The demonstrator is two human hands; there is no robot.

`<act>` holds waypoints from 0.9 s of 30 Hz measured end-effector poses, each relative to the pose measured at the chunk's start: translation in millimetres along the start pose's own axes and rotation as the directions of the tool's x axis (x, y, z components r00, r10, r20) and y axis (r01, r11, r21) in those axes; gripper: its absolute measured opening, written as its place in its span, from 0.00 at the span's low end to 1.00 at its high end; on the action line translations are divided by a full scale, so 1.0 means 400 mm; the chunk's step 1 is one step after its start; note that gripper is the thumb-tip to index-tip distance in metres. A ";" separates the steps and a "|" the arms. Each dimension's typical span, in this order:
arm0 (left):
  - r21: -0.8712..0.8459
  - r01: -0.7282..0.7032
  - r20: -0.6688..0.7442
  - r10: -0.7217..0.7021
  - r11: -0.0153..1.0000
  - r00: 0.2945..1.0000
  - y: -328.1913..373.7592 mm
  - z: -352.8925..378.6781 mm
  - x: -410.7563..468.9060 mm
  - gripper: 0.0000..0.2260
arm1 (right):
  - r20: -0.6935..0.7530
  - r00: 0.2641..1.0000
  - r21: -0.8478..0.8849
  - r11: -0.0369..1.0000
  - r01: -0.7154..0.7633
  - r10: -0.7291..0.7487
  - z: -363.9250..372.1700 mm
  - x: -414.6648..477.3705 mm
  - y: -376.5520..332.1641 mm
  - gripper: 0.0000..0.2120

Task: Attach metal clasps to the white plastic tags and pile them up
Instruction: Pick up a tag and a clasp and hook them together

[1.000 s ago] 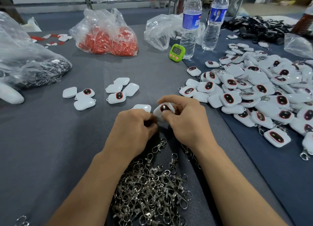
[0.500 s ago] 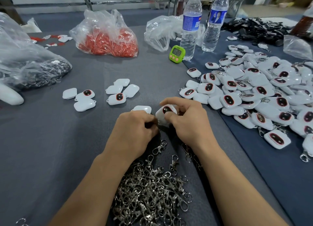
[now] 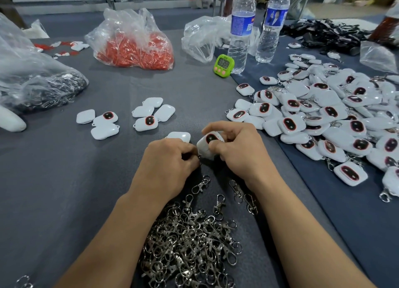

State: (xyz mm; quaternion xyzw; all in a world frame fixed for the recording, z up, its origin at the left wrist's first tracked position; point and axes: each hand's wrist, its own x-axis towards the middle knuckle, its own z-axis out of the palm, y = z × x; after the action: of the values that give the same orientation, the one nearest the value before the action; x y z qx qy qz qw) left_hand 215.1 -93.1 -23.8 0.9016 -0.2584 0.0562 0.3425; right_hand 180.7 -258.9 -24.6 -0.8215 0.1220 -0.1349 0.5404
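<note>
You have one camera, worn on your head, looking forward and down over the tabletop (image 3: 64,179) from its near edge. Your forearms enter from the bottom of the frame. Your left hand (image 3: 170,160) and right hand (image 3: 239,151) meet close under the lens, near the middle of the view, the left pinching a clasp (image 3: 200,157) and the right gripping a tag (image 3: 208,144). The wide lens reaches up to the two bottles (image 3: 240,28) toward the far edge. Sideways it spans from the plastic bag (image 3: 32,76) toward the left edge to the pile of tags (image 3: 334,115) toward the right edge.
</note>
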 end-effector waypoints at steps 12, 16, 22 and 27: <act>-0.078 0.010 -0.193 -0.025 0.997 0.981 0.013 0.005 -0.010 0.04 | 0.059 0.993 0.344 0.932 -0.116 0.102 -0.013 -0.009 -0.015 0.14; -0.383 0.033 -0.220 -0.126 0.923 0.967 0.020 0.003 0.003 0.07 | 0.128 0.968 0.602 0.759 -0.248 0.215 -0.018 -0.009 -0.026 0.12; -0.627 0.051 -0.124 -0.165 0.777 0.979 0.013 0.004 0.019 0.05 | 0.190 0.960 0.720 0.636 -0.278 0.205 -0.017 -0.007 -0.033 0.11; -0.620 0.043 -0.041 -0.087 0.784 0.995 0.000 -0.008 0.016 0.02 | 0.174 0.979 0.730 0.654 -0.199 0.103 -0.027 -0.012 -0.030 0.12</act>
State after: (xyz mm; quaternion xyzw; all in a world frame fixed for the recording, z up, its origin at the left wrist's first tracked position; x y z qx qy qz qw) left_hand 220.9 -93.9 -19.6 0.7458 -0.2197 -0.0128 0.6288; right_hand 173.1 -261.8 -10.1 -0.5227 0.0925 -0.0793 0.8438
